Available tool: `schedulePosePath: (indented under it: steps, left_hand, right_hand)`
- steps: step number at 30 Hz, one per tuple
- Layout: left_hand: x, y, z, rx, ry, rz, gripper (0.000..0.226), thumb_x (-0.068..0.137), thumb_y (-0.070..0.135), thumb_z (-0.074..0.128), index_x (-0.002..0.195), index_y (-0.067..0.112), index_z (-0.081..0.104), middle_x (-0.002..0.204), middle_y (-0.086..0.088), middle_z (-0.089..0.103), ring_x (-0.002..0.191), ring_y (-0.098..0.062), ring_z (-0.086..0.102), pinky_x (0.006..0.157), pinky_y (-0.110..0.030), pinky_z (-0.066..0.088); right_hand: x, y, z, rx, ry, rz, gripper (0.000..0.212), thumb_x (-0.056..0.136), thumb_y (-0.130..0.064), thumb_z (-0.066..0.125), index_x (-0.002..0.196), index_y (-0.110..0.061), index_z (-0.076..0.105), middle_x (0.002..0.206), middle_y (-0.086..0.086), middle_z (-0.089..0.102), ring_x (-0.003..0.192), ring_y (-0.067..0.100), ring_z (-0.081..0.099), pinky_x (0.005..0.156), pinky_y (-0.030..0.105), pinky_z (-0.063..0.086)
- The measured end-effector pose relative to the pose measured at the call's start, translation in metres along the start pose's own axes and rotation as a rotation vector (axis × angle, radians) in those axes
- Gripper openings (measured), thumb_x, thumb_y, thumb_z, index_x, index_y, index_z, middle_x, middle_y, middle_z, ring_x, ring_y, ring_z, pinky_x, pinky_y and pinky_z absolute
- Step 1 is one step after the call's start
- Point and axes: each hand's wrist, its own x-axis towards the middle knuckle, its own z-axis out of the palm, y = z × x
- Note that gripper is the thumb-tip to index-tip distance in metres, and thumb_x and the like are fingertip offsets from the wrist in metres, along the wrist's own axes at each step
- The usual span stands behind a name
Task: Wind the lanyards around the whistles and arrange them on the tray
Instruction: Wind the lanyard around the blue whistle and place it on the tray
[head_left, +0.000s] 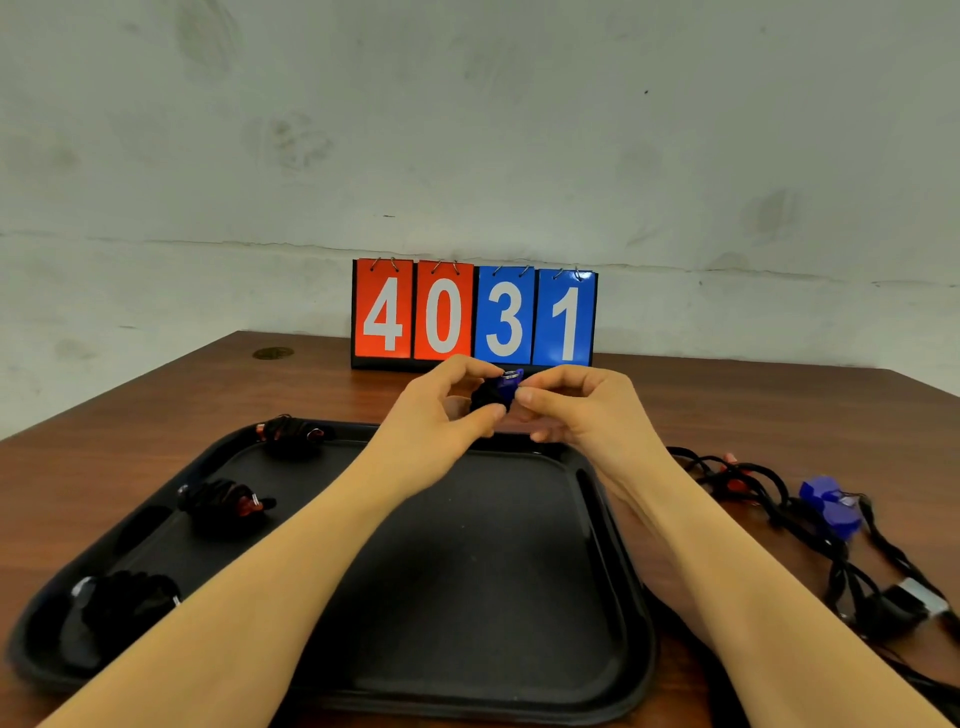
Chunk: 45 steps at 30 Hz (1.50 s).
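The fingers (488, 413) of the left hand (441, 415) curl round a blue whistle (506, 383) that is almost wholly wrapped in its black lanyard (488, 396), thumb below and forefinger arched over the top. The right hand (576, 410) meets it from the other side, its fingertips pinching the bundle near the small metal ring that shows at the top. The bundle is held in the air above the far rim of the black tray (467, 571), just in front of the score board (474, 314).

The person seems to be finishing the wind or tucking in the cord's end. The main risk is that the last turns are loose: if either pinch eases before the end is secured, the springy cord could uncoil and the wrap would have to be redone. Whether the end is tucked cannot be told, since the fingers hide it.

Three wound whistles (223, 501) already lie down the tray's left side, one behind the other. A careless set-down could nudge one of them or leave the row uneven.

On the table (130, 415) to the right lies a tangle of unwound lanyards (841, 561) with a blue whistle and red ones among them. Pulling one out could drag its neighbours along, or off the table's edge.
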Motion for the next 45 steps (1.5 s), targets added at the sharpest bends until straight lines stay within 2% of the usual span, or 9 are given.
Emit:
schedulePosePath:
  steps: [6, 11, 15, 20, 22, 27, 33, 40, 45]
  left_hand:
    - [0.000, -0.002, 0.002, -0.016, -0.004, -0.004, 0.040, 0.085, 0.012, 0.062, 0.120, 0.027, 0.047, 0.116, 0.005, 0.057, 0.099, -0.012, 0.062, 0.085, -0.030, 0.054]
    - [0.000, -0.001, 0.002, -0.039, -0.038, -0.009, 0.042, 0.086, 0.011, 0.061, 0.120, 0.026, 0.044, 0.113, 0.003, 0.058, 0.090, -0.012, 0.066, 0.076, -0.025, 0.056]
    - [-0.001, 0.000, 0.002, -0.058, -0.045, -0.006, 0.043, 0.087, 0.011, 0.060, 0.123, 0.026, 0.042, 0.111, 0.003, 0.059, 0.085, -0.009, 0.067, 0.071, -0.021, 0.055]
    - [0.000, 0.004, 0.002, -0.162, -0.058, -0.011, 0.039, 0.090, 0.008, 0.055, 0.122, 0.026, 0.042, 0.115, 0.001, 0.058, 0.087, -0.012, 0.067, 0.073, -0.022, 0.056]
    - [-0.001, 0.005, 0.002, -0.181, -0.077, -0.006, 0.040, 0.091, 0.006, 0.053, 0.122, 0.027, 0.040, 0.114, 0.000, 0.057, 0.089, -0.014, 0.067, 0.076, -0.024, 0.056]
    - [-0.001, 0.006, 0.003, -0.181, -0.124, 0.013, 0.044, 0.091, 0.005, 0.052, 0.123, 0.031, 0.038, 0.114, 0.002, 0.055, 0.089, -0.012, 0.067, 0.077, -0.022, 0.055]
    - [-0.003, 0.005, 0.004, -0.177, -0.136, 0.011, 0.044, 0.089, 0.004, 0.055, 0.126, 0.025, 0.041, 0.110, 0.002, 0.058, 0.089, -0.012, 0.067, 0.073, -0.021, 0.055]
    - [-0.004, 0.005, 0.006, -0.129, -0.083, 0.003, 0.035, 0.089, 0.007, 0.057, 0.118, 0.023, 0.048, 0.107, 0.010, 0.056, 0.087, -0.009, 0.067, 0.072, -0.022, 0.056]
    - [-0.003, 0.005, 0.006, -0.093, -0.003, 0.010, 0.030, 0.089, 0.008, 0.057, 0.115, 0.023, 0.051, 0.103, 0.015, 0.055, 0.083, -0.002, 0.065, 0.069, -0.015, 0.054]
  right_hand:
    - [0.001, 0.001, 0.005, -0.044, 0.013, -0.019, 0.005, 0.082, -0.003, 0.065, 0.087, -0.005, 0.065, 0.077, 0.008, 0.071, 0.070, 0.014, 0.069, 0.071, 0.024, 0.057]
    - [-0.001, -0.001, 0.008, -0.083, 0.035, -0.052, 0.006, 0.081, 0.000, 0.065, 0.086, -0.002, 0.062, 0.081, 0.008, 0.068, 0.070, 0.009, 0.068, 0.063, 0.017, 0.053]
    - [-0.002, -0.002, 0.009, -0.187, 0.066, -0.083, 0.006, 0.081, -0.004, 0.066, 0.084, -0.006, 0.061, 0.087, 0.010, 0.067, 0.086, 0.020, 0.067, 0.078, 0.030, 0.055]
    - [0.000, -0.005, 0.008, -0.012, 0.078, -0.041, 0.012, 0.083, 0.001, 0.062, 0.092, -0.006, 0.061, 0.077, 0.009, 0.066, 0.068, 0.013, 0.065, 0.070, 0.026, 0.055]
    - [0.000, -0.004, 0.009, -0.005, 0.087, -0.036, 0.019, 0.084, 0.002, 0.059, 0.099, -0.008, 0.062, 0.079, 0.008, 0.067, 0.072, 0.013, 0.066, 0.072, 0.027, 0.056]
    - [-0.001, -0.003, 0.009, -0.223, 0.157, -0.122, 0.020, 0.084, -0.003, 0.058, 0.085, -0.020, 0.069, 0.088, 0.000, 0.069, 0.092, 0.014, 0.063, 0.084, 0.025, 0.051]
    - [-0.002, -0.003, 0.013, -0.608, 0.182, -0.317, 0.013, 0.080, -0.003, 0.062, 0.078, -0.015, 0.061, 0.076, -0.005, 0.052, 0.065, 0.003, 0.047, 0.065, 0.004, 0.037]
    - [0.001, 0.002, 0.010, -0.784, 0.169, -0.433, 0.005, 0.081, -0.001, 0.059, 0.081, -0.004, 0.063, 0.082, 0.002, 0.052, 0.065, 0.003, 0.044, 0.063, 0.005, 0.037]
    - [0.000, -0.001, 0.012, -0.730, 0.186, -0.404, 0.010, 0.082, -0.005, 0.060, 0.089, -0.010, 0.065, 0.081, -0.003, 0.054, 0.067, 0.000, 0.048, 0.065, 0.002, 0.038]
